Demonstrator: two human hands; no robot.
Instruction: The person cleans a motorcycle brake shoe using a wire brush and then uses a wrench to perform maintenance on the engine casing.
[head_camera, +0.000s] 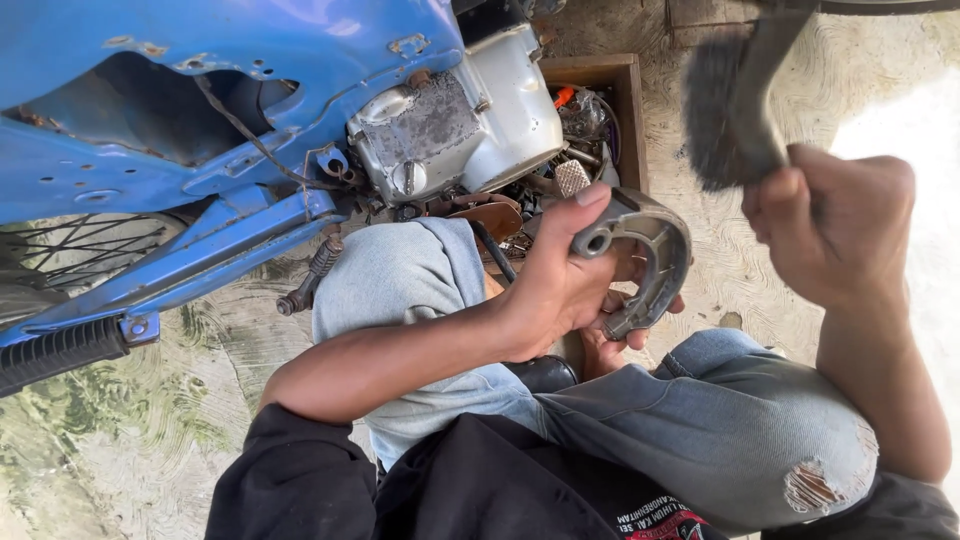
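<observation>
Crouched on bare concrete floor (150, 440) beside the blue motorcycle (200, 120), your left hand (555, 285) pinches the curved brake shoe (645, 255) loosely while your right hand (835, 235), clenched around the wire brush (730, 105), could knock it free.

1. The floor (190, 370) is bare concrete, pale, with swirled trowel marks and green and dark stains at the left.
2. A wooden box (628, 110) sits on it by the engine, open at the top and full of small metal parts that are hard to tell apart.
3. A blue motorcycle (200, 90) stands on it at the left, its spoked wheel (70, 250) low against the concrete.
</observation>
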